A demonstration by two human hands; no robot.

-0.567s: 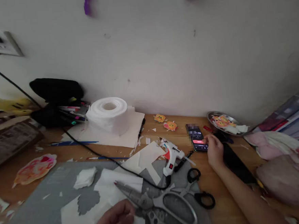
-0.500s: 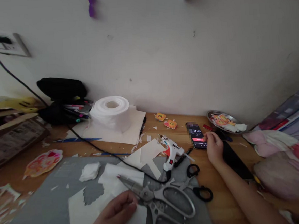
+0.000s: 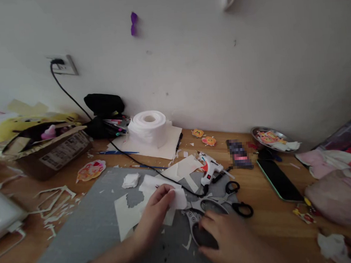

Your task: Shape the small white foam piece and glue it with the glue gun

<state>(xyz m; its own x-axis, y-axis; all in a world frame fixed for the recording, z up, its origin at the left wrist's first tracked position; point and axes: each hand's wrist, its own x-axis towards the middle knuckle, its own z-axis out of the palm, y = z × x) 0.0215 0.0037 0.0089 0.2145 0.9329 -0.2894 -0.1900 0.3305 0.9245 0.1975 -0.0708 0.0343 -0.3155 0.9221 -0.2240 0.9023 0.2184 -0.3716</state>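
Observation:
My left hand (image 3: 162, 200) pinches a piece of white tissue (image 3: 179, 199) between thumb and fingers, above the grey mat (image 3: 88, 221). The big metal scissors (image 3: 195, 216) lie under and right of that tissue, their blades mostly hidden. Over the scissors' handles is my right hand (image 3: 221, 236), somewhat blurred. Its thumb and fingers are apart at the lower handle loop; whether they touch it I cannot tell. Cut cream paper (image 3: 125, 215) with a scalloped gap and a folded tissue pad (image 3: 131, 180) rest on the mat. Black-handled scissors (image 3: 242, 209) lie right of the metal pair.
A corded white glue gun (image 3: 208, 171) lies behind the scissors. Farther back stands a tissue roll (image 3: 148, 129) on paper. To the right are two phones (image 3: 279, 182) (image 3: 240, 154) and a metal bowl (image 3: 254, 134) of orange cutouts. Left are a cardboard box (image 3: 59, 151) and paper scraps (image 3: 55, 200).
My right hand has left the lit phone and come to the metal scissors' handles. My left hand has raised the white tissue a little. The view has swung left.

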